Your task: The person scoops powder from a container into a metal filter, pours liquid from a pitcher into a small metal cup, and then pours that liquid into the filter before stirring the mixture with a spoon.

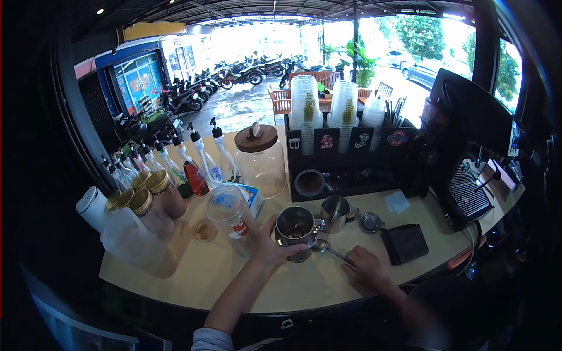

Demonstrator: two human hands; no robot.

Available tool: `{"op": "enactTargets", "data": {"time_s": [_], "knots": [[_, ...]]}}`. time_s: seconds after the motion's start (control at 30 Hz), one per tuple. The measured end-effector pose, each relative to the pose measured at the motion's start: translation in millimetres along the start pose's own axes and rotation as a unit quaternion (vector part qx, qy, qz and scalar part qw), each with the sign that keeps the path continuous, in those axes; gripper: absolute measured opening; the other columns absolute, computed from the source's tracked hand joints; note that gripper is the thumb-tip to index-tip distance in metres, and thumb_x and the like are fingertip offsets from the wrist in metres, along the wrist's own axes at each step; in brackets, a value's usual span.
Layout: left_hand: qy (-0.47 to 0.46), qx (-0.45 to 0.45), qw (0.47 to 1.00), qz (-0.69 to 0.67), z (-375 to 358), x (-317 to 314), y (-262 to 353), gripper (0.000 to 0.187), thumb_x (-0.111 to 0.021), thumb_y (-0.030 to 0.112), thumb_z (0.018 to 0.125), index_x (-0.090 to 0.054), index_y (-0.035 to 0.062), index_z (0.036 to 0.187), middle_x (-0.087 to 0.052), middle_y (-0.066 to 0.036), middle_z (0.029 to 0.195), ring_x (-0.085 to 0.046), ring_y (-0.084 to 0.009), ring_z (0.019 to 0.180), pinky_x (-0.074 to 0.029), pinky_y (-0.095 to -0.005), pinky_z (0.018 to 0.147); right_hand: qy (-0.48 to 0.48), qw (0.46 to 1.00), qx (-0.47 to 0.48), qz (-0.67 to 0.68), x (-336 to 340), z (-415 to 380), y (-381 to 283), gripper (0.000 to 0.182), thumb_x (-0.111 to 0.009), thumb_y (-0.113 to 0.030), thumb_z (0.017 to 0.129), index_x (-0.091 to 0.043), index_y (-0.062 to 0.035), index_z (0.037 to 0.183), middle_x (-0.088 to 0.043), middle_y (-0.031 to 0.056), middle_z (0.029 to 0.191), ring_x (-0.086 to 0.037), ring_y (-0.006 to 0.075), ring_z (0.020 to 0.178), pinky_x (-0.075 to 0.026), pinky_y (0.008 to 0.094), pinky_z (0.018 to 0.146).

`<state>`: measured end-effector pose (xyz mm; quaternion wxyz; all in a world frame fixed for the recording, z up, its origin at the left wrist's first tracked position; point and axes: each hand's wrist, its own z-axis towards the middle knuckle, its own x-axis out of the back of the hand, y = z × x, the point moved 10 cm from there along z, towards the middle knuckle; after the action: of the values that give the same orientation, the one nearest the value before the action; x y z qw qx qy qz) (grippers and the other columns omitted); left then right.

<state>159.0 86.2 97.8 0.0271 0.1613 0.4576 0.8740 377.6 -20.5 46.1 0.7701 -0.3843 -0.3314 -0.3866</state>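
My left hand [270,244] is wrapped round the side of a metal pitcher [297,253], which stands on the counter with something dark and lumpy inside. A metal spoon [335,253] is held by its handle in my right hand [367,268], its bowl low beside the pitcher's right side. Just left of my left hand stands a clear plastic container [225,213] with a red label. A second metal pitcher [335,215] is behind the spoon, and a small round metal strainer [370,222] lies to its right.
A dark folded cloth [405,243] lies on the right of the counter [234,292]. Pump bottles [199,155], a lidded glass jar [261,167] and jars with gold lids [158,182] stand left. Behind is a black cup rack [351,175]; an espresso machine [468,193] is at right.
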Motion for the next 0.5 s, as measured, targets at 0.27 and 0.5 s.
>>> {"op": "enactTargets", "data": {"time_s": [0.27, 0.5], "knots": [[-0.006, -0.009, 1.0, -0.015, 2, -2, 4, 0.079, -0.091, 0.032, 0.057, -0.055, 0.003, 0.121, -0.066, -0.009, 0.109, -0.064, -0.0195, 0.103, -0.048, -0.0349, 0.096, -0.03, 0.992, -0.092, -0.08, 20, -6, 31, 0.011, -0.06, -0.005, 0.081, -0.054, -0.0038, 0.09, -0.057, 0.015, 0.079, -0.063, 0.032, 0.071, -0.049, 0.0416, 0.056], [-0.017, 0.008, 0.999, 0.026, 2, -1, 4, 0.077, -0.09, 0.03, 0.057, -0.056, 0.0041, 0.121, -0.066, -0.009, 0.111, -0.063, -0.0204, 0.106, -0.046, -0.0359, 0.098, 0.09, 0.995, 0.033, 0.01, 139, 68, -77, 0.009, -0.059, -0.001, 0.084, -0.053, -0.0029, 0.09, -0.058, 0.0108, 0.081, -0.063, 0.0316, 0.069, -0.05, 0.0417, 0.056]]}}
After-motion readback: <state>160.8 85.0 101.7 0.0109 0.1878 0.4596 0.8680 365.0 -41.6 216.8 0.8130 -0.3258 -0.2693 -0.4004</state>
